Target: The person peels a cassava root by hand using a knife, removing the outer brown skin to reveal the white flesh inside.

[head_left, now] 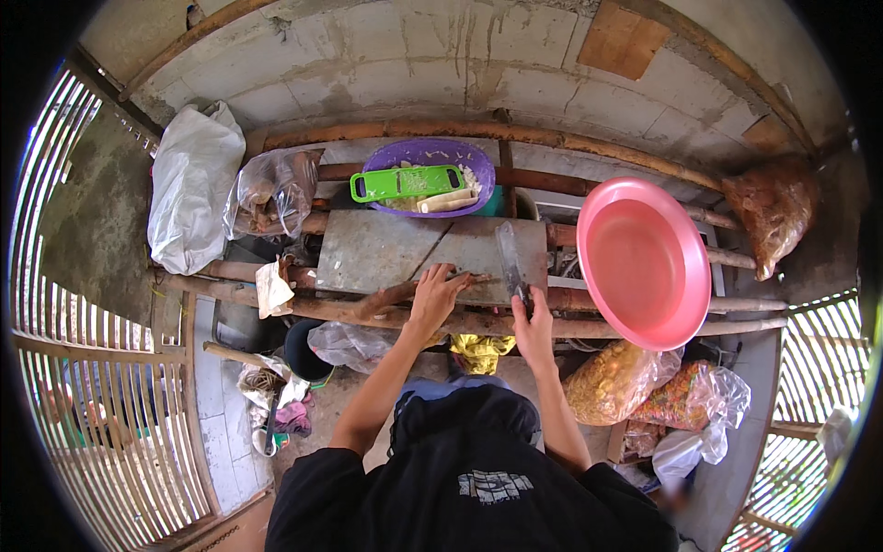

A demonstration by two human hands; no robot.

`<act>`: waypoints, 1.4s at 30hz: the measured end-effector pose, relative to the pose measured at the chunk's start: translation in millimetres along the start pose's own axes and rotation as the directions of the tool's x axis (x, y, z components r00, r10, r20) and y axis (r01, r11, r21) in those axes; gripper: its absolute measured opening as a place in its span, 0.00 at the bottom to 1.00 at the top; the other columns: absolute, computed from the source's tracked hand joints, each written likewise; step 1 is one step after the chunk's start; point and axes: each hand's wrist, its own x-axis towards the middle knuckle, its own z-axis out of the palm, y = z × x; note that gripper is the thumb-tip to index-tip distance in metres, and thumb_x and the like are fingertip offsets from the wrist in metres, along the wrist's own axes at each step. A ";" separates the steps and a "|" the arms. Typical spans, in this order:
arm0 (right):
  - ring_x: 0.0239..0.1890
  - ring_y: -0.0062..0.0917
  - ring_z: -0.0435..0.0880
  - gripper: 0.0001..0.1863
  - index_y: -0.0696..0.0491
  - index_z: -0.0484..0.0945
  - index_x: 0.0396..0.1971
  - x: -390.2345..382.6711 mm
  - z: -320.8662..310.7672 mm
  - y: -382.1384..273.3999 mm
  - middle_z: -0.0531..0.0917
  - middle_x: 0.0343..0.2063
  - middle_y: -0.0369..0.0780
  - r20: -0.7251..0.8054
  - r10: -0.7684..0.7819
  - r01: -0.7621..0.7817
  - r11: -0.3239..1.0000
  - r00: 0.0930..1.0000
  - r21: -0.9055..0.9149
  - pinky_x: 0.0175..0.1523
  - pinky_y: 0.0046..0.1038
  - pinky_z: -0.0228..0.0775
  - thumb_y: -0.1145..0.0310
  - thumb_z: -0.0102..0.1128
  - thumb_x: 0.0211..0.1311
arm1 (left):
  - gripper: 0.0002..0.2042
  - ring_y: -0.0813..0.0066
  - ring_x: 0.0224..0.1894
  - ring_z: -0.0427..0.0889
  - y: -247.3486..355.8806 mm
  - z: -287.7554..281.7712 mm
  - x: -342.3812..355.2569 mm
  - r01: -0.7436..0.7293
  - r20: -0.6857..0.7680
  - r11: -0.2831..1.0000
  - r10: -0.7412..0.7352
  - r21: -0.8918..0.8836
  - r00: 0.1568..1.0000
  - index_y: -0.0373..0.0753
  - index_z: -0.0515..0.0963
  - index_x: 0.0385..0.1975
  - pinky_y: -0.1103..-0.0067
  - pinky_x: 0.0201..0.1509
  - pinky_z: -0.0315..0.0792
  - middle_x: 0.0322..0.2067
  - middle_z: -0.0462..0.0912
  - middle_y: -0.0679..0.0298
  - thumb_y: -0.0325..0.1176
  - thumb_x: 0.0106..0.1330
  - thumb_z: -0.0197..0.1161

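My left hand (pixel 436 293) is closed over a long brown root (pixel 386 299), which looks like unpeeled cassava and lies at the near edge of a grey slab (pixel 363 248). The root's thin end sticks out to the right of my fingers. In my right hand (pixel 533 322) is a large knife (pixel 509 256), gripped by its dark handle, its broad blade pointing away from me over the slab's right side. Blade and root are apart. Behind the slab stands a purple basin (pixel 425 150) with whitish shreds and peeled pale root pieces (pixel 448 201). A green grater (pixel 407 182) rests across it.
A pink basin (pixel 644 262) leans on wooden poles at right. White sack (pixel 195 184) and clear bag of brown roots (pixel 271 193) stand at left. Bags of yellow snacks (pixel 612 379) and colourful snacks (pixel 676 396) sit low at right. Another brown-filled bag (pixel 773 207) hangs far right.
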 end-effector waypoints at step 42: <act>0.31 0.54 0.74 0.20 0.55 0.60 0.52 -1.5 24.1 -14.8 0.77 0.25 0.56 0.146 -0.049 0.107 0.900 0.988 -0.423 0.36 0.49 0.65 0.62 0.39 0.63 | 0.09 0.73 0.36 0.69 5.5 13.9 17.7 -0.037 -0.042 0.994 0.042 0.103 0.998 0.51 0.80 0.32 0.75 0.40 0.61 0.29 0.72 0.71 0.36 0.50 0.60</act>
